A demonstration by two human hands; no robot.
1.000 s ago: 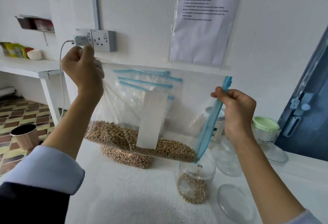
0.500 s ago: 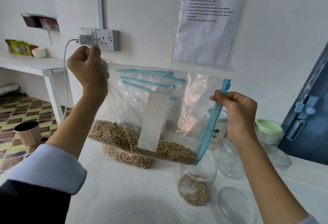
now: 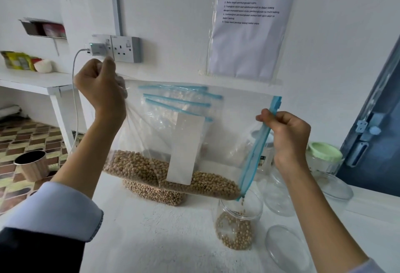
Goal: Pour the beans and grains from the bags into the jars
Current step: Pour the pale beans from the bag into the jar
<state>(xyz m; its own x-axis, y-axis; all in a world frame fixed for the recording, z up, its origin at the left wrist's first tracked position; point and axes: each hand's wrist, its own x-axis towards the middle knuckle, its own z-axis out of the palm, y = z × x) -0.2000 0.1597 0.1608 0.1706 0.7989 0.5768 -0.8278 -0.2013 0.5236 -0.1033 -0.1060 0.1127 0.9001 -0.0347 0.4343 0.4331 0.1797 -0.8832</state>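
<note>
Landmark: the open jar [image 3: 238,220] standing on the white surface [image 3: 164,233]. It holds a shallow layer of beans, well short of full.

Nearest, just right of the jar and toward the viewer, a clear lid [image 3: 287,249] lies flat on the surface.

Directly above the jar's mouth hangs the lowest corner of the bag [image 3: 194,143], at the bottom end of its blue zip strip. A few beans are in the air between that corner and the jar, so pouring is judged to be under way.

The right hand [image 3: 287,136] is up and right of the jar, fingers curled and pinching the zip strip. The left hand [image 3: 100,84] is well up and left of the jar, fist closed on the bag's far corner, and sits higher than the right.

The bag's long axis runs from the left hand down to the jar. The beans [image 3: 164,175] lie along the lower edge, sloping toward the pouring corner. The right hand is the nearer to the jar and steers the outlet; further lift by the left is judged to drive the flow.

Left of the jar and farther back, a second bag of beans [image 3: 151,192] rests on the surface. Behind the jar to the right stand more clear jars, one with a green lid [image 3: 324,151].
</note>
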